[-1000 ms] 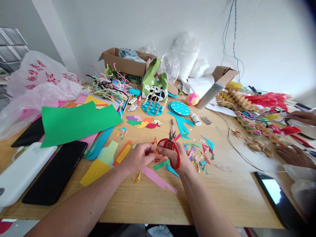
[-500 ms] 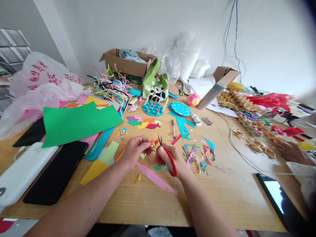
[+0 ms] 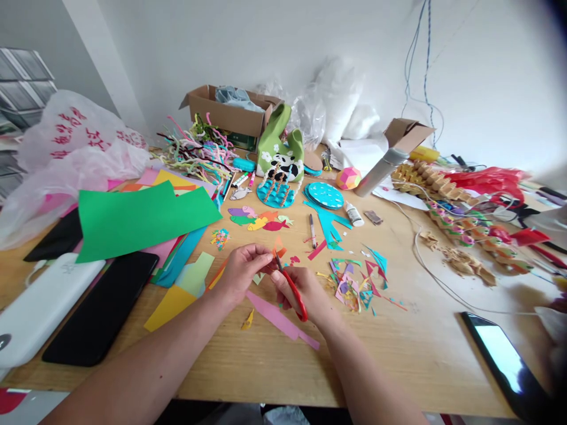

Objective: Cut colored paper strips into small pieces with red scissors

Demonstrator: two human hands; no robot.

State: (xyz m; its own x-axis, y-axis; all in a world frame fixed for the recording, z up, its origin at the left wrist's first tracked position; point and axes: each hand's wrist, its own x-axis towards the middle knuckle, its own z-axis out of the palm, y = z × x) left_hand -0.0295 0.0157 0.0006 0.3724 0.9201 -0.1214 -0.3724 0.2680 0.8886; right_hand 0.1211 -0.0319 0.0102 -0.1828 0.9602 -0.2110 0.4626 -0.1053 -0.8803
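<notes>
As the head view had it, my right hand point(image 3: 297, 290) was closed round the handles of the red-handled scissors point(image 3: 290, 286), blades pointing up and left. Blades looked nearly shut, tips right at my left fingertips; contact unclear. My left hand point(image 3: 245, 268) was pinched closed, thumb against fingers; couldn't tell if a scrap sat in the pinch. Scissors were off the table point(image 3: 274, 378), near front centre, over paper offcuts.

Text: plastic bag point(image 3: 80, 141) at far left had rows of red Chinese characters, creased, not fully readable. White power bank point(image 3: 48, 313) had a faint mark, too small to read. Same for the label on the white bottle point(image 3: 353, 214).

Containers: 2 open cardboard boxes. Left box point(image 3: 225, 115) held pale blue-grey crumpled material; contents of right box point(image 3: 407, 134) hidden. Green panda bag point(image 3: 280, 147) stood upright, contents also hidden. White-filled clear bags point(image 3: 339, 103) leaned at the wall.

Counts: 2 phones, dark phone point(image 3: 101, 310) at left, lit phone point(image 3: 502, 360) at right. 1 silver flask point(image 3: 381, 172), tilted. 1 pink-and-yellow faceted ball point(image 3: 348, 178) just beside it. Coloured paper fish point(image 3: 259, 219): at least 7, overlapping, plus 1 pale fish point(image 3: 240, 193) behind them.
</notes>
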